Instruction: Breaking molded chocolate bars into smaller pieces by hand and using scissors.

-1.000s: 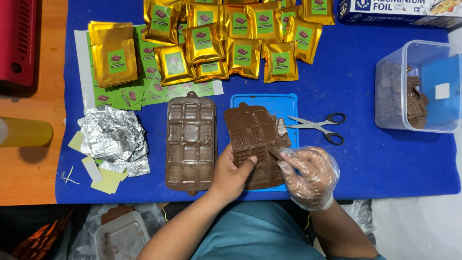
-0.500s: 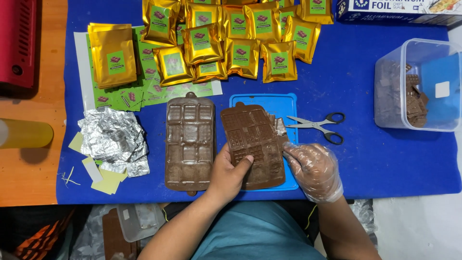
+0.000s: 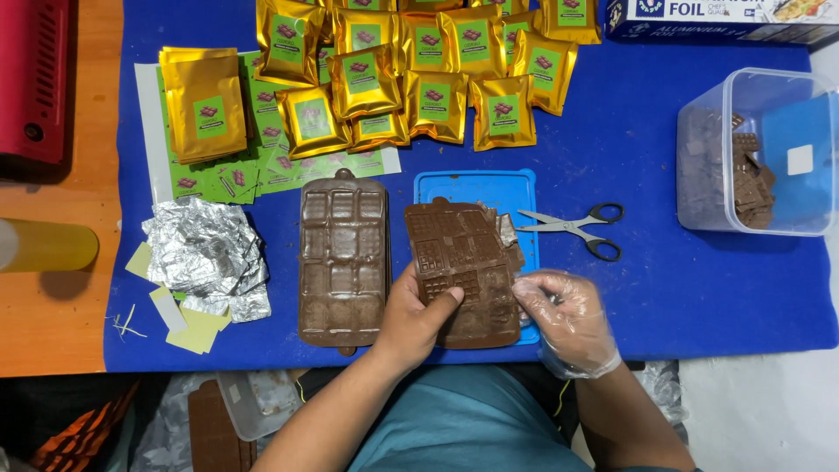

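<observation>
Lying behind both hands: gold pouches [image 3: 411,79], green-labelled.

A blue mat [image 3: 664,288] covers the wooden table [image 3: 61,306]. On it lie gold pouches [image 3: 411,70], foil [image 3: 205,253], scissors [image 3: 572,227], a tub [image 3: 756,153] and a brown mould [image 3: 343,253].

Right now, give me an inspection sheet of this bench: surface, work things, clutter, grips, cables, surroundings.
Surface: blue mat over an orange table.
Work things: brown mould on a blue board; second brown mould beside it.
Clutter: gold pouches, crumpled foil, scissors, green labels, clear tub with chocolate pieces.
Grips: left hand bare, thumb on the mould; right hand gloved, at its right edge.
Cables: nothing seen.
Surroundings: red appliance, foil box, yellow roll.
</observation>
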